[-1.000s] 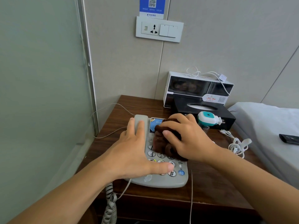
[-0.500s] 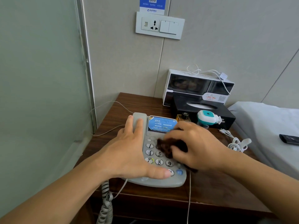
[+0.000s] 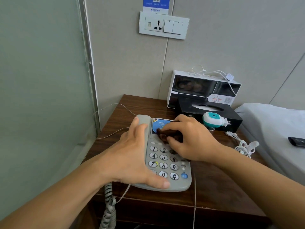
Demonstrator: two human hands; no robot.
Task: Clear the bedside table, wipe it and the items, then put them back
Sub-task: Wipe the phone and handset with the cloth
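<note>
A grey desk telephone (image 3: pixel 165 162) sits on the dark wooden bedside table (image 3: pixel 219 187). My left hand (image 3: pixel 133 156) lies flat over its handset on the left side, fingers straight along the handset and thumb along the phone's front edge. My right hand (image 3: pixel 189 138) grips a dark brown cloth (image 3: pixel 166 134) and presses it on the phone's upper part, at the blue display label above the number keys. The keypad below the cloth is uncovered.
Behind the phone stand a black tissue box (image 3: pixel 214 111), a white box (image 3: pixel 203 86) and a teal-and-white plug-in device (image 3: pixel 214 119). White cables (image 3: pixel 242 144) lie at the table's right edge. A bed (image 3: pixel 272 123) with a black remote (image 3: pixel 297 141) is on the right. A glass panel (image 3: pixel 41 96) stands left.
My right hand with the cloth slid down over the keypad, then back up to the display label. My left hand stayed on the handset.
</note>
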